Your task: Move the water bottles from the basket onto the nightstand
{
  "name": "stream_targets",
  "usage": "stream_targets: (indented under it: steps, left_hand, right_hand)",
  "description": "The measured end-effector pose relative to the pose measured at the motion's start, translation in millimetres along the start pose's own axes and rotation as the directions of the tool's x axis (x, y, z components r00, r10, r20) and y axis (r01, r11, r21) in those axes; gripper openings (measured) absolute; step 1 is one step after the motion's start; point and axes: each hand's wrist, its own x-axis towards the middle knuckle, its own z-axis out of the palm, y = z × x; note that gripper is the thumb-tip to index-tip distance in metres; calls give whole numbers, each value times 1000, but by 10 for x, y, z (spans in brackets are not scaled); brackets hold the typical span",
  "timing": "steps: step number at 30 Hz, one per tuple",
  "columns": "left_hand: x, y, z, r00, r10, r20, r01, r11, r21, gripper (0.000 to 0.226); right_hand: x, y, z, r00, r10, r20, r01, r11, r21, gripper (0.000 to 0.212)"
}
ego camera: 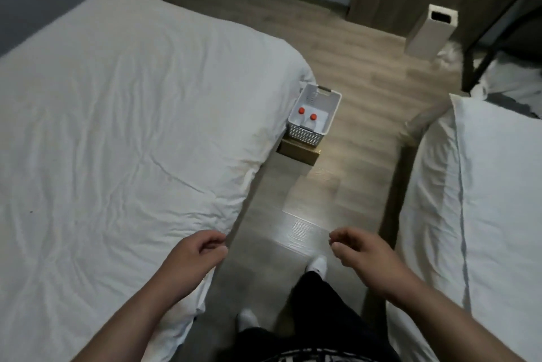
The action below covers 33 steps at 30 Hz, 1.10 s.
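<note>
A white slotted plastic basket [330,115] sits on a low wooden block at the far end of the aisle, tight against the left bed's corner. Inside stand two clear water bottles with red caps, one [301,110] on the left and the other [313,117] just right of it. My left hand [195,256] hovers low in the foreground over the left bed's edge, fingers loosely curled and holding nothing. My right hand [359,250] hangs over the aisle floor, likewise curled and bare. Both hands are well short of the basket. No nightstand shows.
A white-sheeted bed [117,127] fills the left; a second white bed [484,200] lines the right. Between them runs a narrow wood-floor aisle [311,200] where my feet in white socks stand. A tall white box [428,33] and a dark metal frame [475,47] stand at the far right.
</note>
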Motion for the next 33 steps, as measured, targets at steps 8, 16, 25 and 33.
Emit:
stream_targets:
  steps: [8, 16, 25, 33]
  left_hand:
    - [791, 865, 857, 990, 9, 138, -31, 986, 162, 15]
    - [1560, 2132, 1161, 987, 147, 63, -152, 984, 92, 27]
    - [2319, 2354, 1291, 990, 73, 120, -90, 986, 142, 18]
    - [3548, 2715, 1586, 981, 33, 191, -80, 967, 241, 16]
  right_hand:
    - [589, 418, -831, 997, 46, 62, -45, 999, -23, 8]
    - [1309, 12, -2031, 995, -76, -68, 77, 997, 16, 13]
    - [2001, 214, -2560, 1000, 13, -19, -12, 999, 47, 12]
    - [3002, 21, -3273, 998, 63, 5, -62, 989, -138, 7]
